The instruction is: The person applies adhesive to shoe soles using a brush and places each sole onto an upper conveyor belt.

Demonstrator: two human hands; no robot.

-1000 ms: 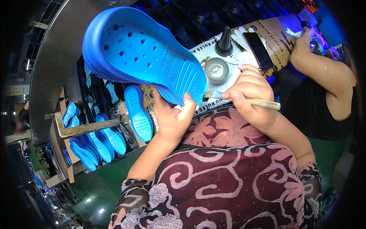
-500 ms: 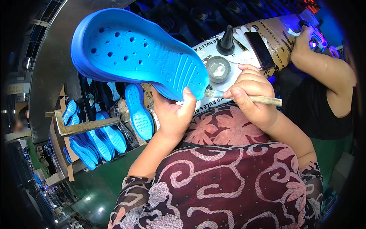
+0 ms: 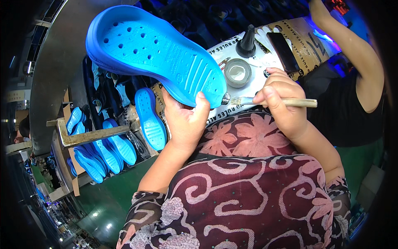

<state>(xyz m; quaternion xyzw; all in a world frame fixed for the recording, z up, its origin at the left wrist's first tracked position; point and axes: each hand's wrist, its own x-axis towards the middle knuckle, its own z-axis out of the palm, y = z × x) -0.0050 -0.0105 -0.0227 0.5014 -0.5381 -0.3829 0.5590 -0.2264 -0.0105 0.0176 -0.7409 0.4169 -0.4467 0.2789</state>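
A bright blue shoe sole [image 3: 166, 62] with holes at its wide end and ridges toward the heel is tilted up in front of me. My left hand [image 3: 185, 118] grips its heel end, thumb on the inner face and fingers beneath. Between thumb and fingers of my right hand [image 3: 284, 101] is a paintbrush [image 3: 300, 102] with a pale wooden handle. Its bristles point left, a little apart from a dark, shiny patch [image 3: 226, 98] at the heel tip. Just beyond the brush stands a round grey cup [image 3: 250, 77] containing whitish liquid.
A black cone-shaped nozzle [image 3: 247, 43] and a dark phone [image 3: 283, 52] are on the covered table behind the cup. More blue soles [image 3: 151, 120] lie at left, beside a wooden bar [image 3: 97, 136]. A co-worker's arm [image 3: 352, 41] reaches in at right.
The brush has drawn back to the right from the heel tip, where a dark patch now shows. The held sole has shifted slightly right. The co-worker's arm has moved up.
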